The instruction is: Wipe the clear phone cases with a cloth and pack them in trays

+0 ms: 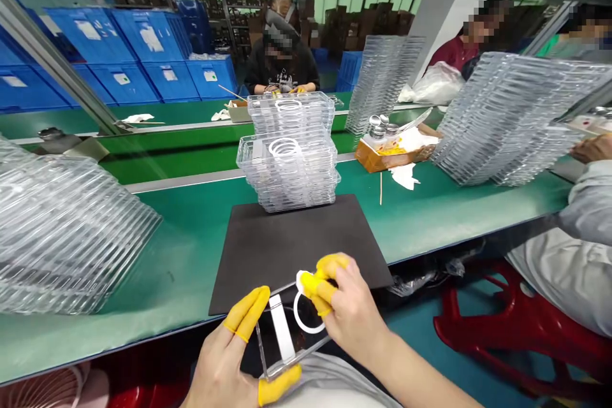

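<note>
My left hand (232, 357), with yellow finger cots on several fingertips, grips the left end of a clear plastic case (268, 373) between fingers and thumb. The case is tilted, over my lap near the table's front edge. A white strip (282, 329) and a white ring (297, 315) show on it. My right hand (347, 303), also in yellow finger cots, is closed at the case's far right edge. A small white wad (300, 279), perhaps cloth or cotton, shows at its fingertips. These fingers partly cover the ring.
A black mat (296, 236) lies on the green table (186, 223). Stacked clear cases (291, 172) stand behind it, with more stacks (62, 229) at left and right (507, 115). A cardboard box (377, 159) holds round metal tins. Co-workers sit opposite and at right.
</note>
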Available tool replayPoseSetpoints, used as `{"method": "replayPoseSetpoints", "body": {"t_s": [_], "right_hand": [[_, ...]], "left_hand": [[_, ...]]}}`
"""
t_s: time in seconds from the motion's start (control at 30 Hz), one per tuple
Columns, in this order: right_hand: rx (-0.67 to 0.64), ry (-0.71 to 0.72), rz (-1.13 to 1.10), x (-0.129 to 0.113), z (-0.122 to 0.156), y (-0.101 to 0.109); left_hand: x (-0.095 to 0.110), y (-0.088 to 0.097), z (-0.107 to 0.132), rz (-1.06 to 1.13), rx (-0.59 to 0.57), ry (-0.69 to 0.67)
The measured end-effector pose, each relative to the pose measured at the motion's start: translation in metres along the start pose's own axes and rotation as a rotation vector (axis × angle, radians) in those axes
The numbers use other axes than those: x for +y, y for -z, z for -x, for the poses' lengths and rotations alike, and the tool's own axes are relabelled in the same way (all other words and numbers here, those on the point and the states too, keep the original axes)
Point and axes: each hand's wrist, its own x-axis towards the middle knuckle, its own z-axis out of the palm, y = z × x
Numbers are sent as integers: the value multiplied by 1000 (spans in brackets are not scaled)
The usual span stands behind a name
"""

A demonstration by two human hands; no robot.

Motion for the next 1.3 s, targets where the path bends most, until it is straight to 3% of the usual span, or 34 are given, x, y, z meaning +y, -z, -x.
{"method": "replayPoseSetpoints", "body": {"t_s": [0.1, 0.27, 0.5, 0.77, 0.93, 1.07, 1.17, 1.3], "right_hand": [[-12, 54, 43, 2, 22, 11], [29, -20, 156, 23, 61, 38], [89, -27, 227, -5, 25, 4], [52, 37, 215, 1, 57, 25], [6, 105, 122, -7, 16, -4], [28, -14, 219, 27, -14, -7], [95, -101, 121, 43, -19, 2], [-29, -11, -29, 14, -12, 0]], "left_hand": [[-1, -1, 1, -7, -19, 17], [-3, -3, 2, 0, -12, 6], [1, 2, -6, -14, -3, -23], [0, -5, 1, -54, -6, -23], [-3, -5, 1, -62, -16, -33], [-1, -1, -1, -69, -21, -27], [-1, -1, -3, -50, -19, -29], [-1, -3, -2, -41, -8, -7]]}}
